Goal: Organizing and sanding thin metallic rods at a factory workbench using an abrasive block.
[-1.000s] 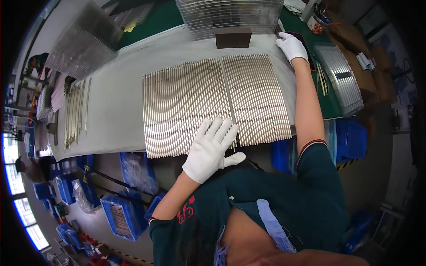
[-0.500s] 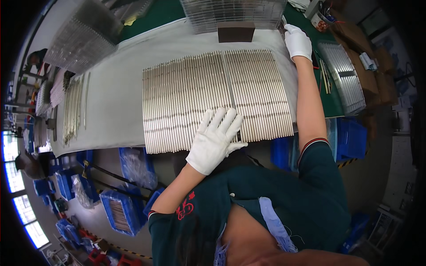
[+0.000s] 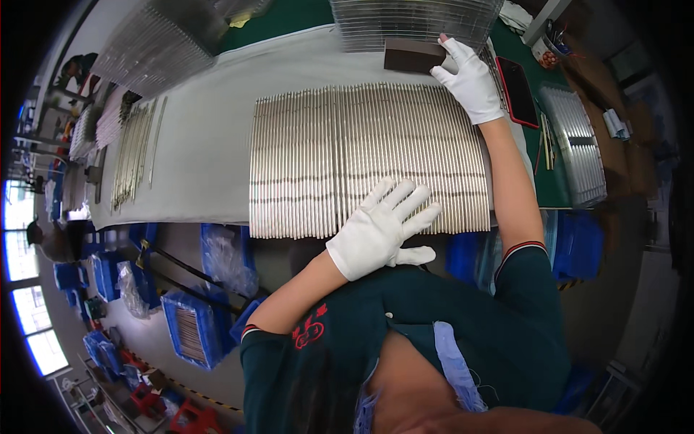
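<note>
A broad sheet of slim silvery metal rods [image 3: 405, 137], laid side by side, covers the middle of the pale work surface, with a narrow dark gap left of its centre. My left hand [image 3: 383, 228], in a white glove, lies over the near ends of the rods with its fingers spread. At the far right, my gloved right hand [image 3: 471, 85] has thumb and forefinger apart around the right end of a dark brown block [image 3: 408, 56]. Whether those fingers touch the block, I cannot tell. A bare fingertip shows on that hand.
Clear ribbed stacks stand behind the block [image 3: 419, 22] and at the far left [image 3: 152, 47]. Loose rods [image 3: 134, 155] lie on the left. A red-edged phone [image 3: 517, 90], thin sticks [image 3: 546, 141] and a clear ribbed tray [image 3: 575, 145] are at right. Blue bins [image 3: 191, 329] stand below.
My right hand has moved left from the table's right side to the block, uncovering the phone. The gap among the rods lies farther left, leaving a narrower left group. The view has shifted slightly.
</note>
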`<state>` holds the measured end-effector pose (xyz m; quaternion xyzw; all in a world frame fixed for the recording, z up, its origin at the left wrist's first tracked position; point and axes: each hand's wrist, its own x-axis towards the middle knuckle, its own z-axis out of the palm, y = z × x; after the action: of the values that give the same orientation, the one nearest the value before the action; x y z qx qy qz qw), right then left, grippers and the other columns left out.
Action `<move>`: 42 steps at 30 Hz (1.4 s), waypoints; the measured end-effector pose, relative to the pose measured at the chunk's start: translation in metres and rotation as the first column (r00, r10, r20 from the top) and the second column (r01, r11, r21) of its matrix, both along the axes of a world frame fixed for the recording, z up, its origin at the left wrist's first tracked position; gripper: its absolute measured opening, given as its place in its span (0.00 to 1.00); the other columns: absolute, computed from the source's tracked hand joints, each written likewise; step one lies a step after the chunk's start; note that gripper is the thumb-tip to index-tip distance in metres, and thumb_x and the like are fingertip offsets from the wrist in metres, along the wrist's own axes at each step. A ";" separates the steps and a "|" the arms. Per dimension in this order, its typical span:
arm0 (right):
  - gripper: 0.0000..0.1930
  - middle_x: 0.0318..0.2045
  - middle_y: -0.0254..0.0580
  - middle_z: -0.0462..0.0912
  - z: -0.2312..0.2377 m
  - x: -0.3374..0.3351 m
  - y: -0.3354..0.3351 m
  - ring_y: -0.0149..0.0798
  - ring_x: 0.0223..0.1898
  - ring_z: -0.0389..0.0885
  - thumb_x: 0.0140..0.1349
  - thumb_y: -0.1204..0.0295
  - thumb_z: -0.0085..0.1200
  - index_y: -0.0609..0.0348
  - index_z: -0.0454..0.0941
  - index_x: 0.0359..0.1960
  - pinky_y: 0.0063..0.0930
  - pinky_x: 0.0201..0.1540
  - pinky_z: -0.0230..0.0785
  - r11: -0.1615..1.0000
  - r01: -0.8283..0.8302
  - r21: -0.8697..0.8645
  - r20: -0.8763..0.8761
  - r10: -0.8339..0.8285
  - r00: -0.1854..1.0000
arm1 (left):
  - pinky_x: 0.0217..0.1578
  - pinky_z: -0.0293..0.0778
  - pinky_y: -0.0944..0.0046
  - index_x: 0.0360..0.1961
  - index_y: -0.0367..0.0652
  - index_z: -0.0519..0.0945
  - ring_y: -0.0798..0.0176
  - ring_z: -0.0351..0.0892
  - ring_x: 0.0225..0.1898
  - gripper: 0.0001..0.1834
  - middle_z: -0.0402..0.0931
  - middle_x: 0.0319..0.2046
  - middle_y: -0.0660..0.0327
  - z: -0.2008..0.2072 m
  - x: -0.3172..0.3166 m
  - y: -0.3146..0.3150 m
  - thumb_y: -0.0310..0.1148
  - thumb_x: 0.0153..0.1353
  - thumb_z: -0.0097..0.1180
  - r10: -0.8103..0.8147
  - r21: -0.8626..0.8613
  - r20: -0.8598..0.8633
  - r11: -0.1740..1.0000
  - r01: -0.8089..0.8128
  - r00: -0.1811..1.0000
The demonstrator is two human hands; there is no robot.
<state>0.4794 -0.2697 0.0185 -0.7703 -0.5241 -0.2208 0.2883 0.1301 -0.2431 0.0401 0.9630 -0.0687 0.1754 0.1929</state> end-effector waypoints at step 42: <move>0.24 0.58 0.40 0.87 -0.019 0.023 -0.005 0.33 0.58 0.83 0.76 0.62 0.65 0.65 0.81 0.66 0.28 0.65 0.72 0.751 0.264 0.605 -0.543 0.148 0.826 | 0.66 0.66 0.36 0.62 0.40 0.81 0.38 0.74 0.60 0.50 0.77 0.58 0.49 0.001 -0.109 0.074 0.75 0.54 0.61 0.480 0.194 -0.022 0.862 -0.468 0.877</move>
<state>0.5019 -0.2751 -0.0008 -0.6650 -0.2786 -0.1641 0.6732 0.0213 -0.1691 0.0414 0.9693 0.1610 0.1770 0.0569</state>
